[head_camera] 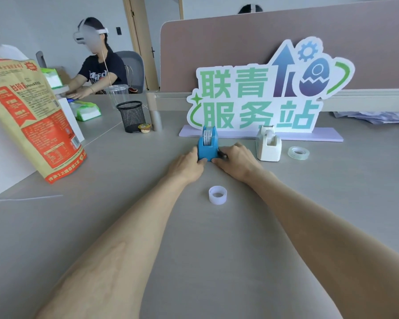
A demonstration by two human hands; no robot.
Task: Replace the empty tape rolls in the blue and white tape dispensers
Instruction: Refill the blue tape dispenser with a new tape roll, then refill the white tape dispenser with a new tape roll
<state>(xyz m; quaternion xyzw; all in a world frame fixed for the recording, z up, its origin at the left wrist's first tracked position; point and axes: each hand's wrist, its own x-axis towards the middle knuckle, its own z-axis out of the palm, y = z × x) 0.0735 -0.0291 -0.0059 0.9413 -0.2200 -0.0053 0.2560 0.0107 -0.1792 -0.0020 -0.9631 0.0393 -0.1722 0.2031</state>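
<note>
The blue tape dispenser (207, 145) stands on the grey desk with a roll seated in it. My left hand (187, 165) grips its near left side and my right hand (236, 161) grips its near right side. The white tape dispenser (268, 145) stands just right of my right hand, untouched. A clear tape roll (298, 153) lies flat to the right of the white dispenser. A thin white roll core (217, 195) lies on the desk between my forearms.
A large printed sign (263, 93) on a lilac base stands behind the dispensers against a partition. A printed paper bag (30, 116) stands at the left. A black mesh cup (131, 116), a small sealed cup (144, 127) and tissue packs sit beyond. A person sits far left.
</note>
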